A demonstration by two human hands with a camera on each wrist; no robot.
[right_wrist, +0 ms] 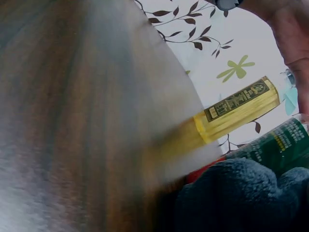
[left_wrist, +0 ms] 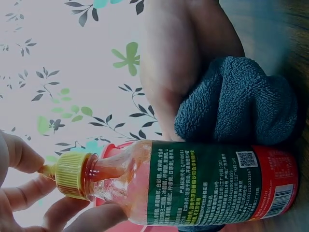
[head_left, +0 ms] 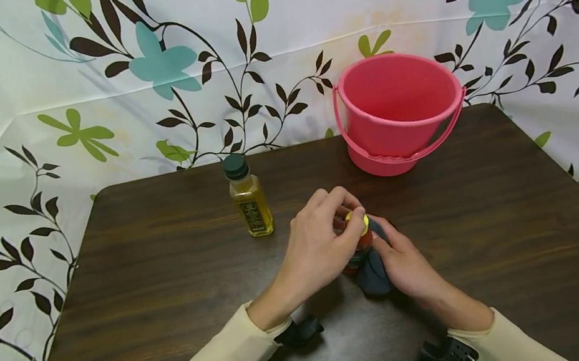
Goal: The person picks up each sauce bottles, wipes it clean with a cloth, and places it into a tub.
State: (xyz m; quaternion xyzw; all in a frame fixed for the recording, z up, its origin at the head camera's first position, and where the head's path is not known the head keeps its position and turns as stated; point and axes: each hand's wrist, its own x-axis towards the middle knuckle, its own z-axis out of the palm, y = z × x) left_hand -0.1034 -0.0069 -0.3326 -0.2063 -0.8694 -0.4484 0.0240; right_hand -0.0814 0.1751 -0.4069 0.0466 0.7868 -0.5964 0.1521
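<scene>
A sauce bottle with red sauce, a green label and a yellow cap stands upright on the table, mostly hidden by the hands in the head view. My left hand is over its top, and the fingertips pinch the narrow tip of the cap. From the right, my right hand holds a dark blue-grey cloth against the side of the bottle. Folds of the towel-like cloth bunch along the label in the left wrist view.
A glass bottle of yellow oil with a dark green cap stands to the left, behind my left hand. At the back right is a pink bucket, its handle hanging down in front. A leaf-patterned curtain hangs behind the brown table.
</scene>
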